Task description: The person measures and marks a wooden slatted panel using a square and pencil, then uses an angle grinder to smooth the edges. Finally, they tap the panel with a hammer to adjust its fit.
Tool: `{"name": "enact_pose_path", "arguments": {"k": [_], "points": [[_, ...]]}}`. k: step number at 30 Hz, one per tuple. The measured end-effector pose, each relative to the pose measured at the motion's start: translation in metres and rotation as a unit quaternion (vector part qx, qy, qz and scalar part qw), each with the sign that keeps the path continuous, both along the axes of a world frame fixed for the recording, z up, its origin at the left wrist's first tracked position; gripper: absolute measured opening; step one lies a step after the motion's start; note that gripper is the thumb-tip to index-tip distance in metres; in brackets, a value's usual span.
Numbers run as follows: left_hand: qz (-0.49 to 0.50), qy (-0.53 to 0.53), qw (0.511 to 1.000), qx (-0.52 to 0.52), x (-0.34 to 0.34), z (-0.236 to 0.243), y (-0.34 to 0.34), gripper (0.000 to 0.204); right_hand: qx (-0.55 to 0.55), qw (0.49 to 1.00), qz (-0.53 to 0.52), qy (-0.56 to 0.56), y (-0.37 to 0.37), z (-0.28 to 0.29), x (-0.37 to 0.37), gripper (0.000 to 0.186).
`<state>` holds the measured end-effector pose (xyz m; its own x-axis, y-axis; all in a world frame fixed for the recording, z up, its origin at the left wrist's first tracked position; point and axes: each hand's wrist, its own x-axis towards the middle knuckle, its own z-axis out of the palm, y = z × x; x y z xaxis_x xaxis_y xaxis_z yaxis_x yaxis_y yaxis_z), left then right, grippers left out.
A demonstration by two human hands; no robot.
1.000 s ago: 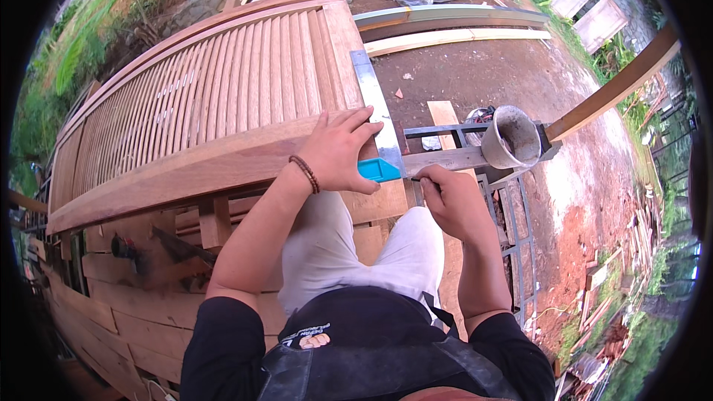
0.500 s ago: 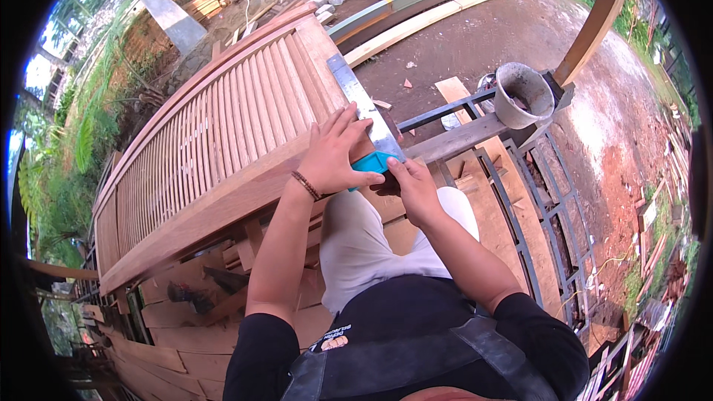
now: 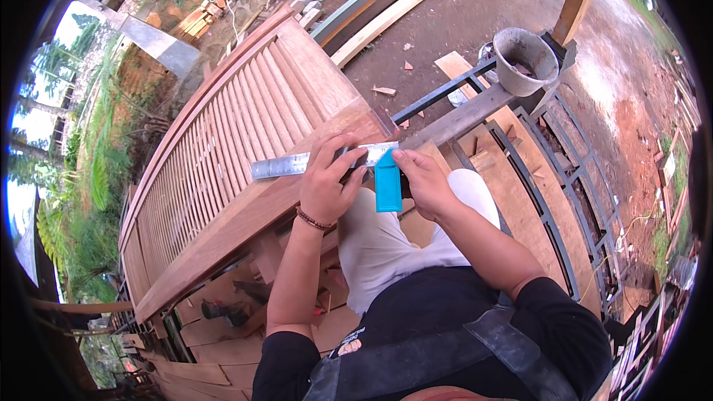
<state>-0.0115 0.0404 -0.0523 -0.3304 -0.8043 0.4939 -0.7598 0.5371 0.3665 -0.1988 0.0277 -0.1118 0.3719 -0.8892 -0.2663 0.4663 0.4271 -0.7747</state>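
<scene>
A try square with a metal blade (image 3: 282,165) and a blue handle (image 3: 388,189) is held between my hands at the near corner of a louvered wooden shutter panel (image 3: 256,104). My left hand (image 3: 330,178) is closed over the blade, fingers bent around it, a beaded bracelet at the wrist. My right hand (image 3: 423,182) pinches the square where blade and handle meet. The blade lies over the panel's near rail, pointing left, while the handle hangs toward my lap. The undersides of both hands' grips are hidden.
A grey bucket (image 3: 525,63) stands on a wooden beam (image 3: 464,119) to the right of the panel. Dark metal frames (image 3: 535,215) run below it. Long boards (image 3: 408,11) lie on the ground beyond, with bricks (image 3: 204,18) at the far left.
The square has been turned from along the panel's end edge to across its near rail, and its handle now points toward me. Both hands turned with it. My view has shifted slightly.
</scene>
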Motion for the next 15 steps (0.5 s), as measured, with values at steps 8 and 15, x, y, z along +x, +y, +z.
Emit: {"name": "enact_pose_path", "arguments": {"k": [8,15], "points": [[0.031,-0.006,0.999,-0.023,-0.005,-0.009,-0.002,0.025,0.018,1.000,0.005,-0.003,-0.003,0.010,0.013,0.032],[0.023,-0.023,0.999,-0.007,0.000,-0.005,-0.004,0.026,0.029,1.000,-0.002,-0.005,-0.003,0.016,0.016,0.031]]}}
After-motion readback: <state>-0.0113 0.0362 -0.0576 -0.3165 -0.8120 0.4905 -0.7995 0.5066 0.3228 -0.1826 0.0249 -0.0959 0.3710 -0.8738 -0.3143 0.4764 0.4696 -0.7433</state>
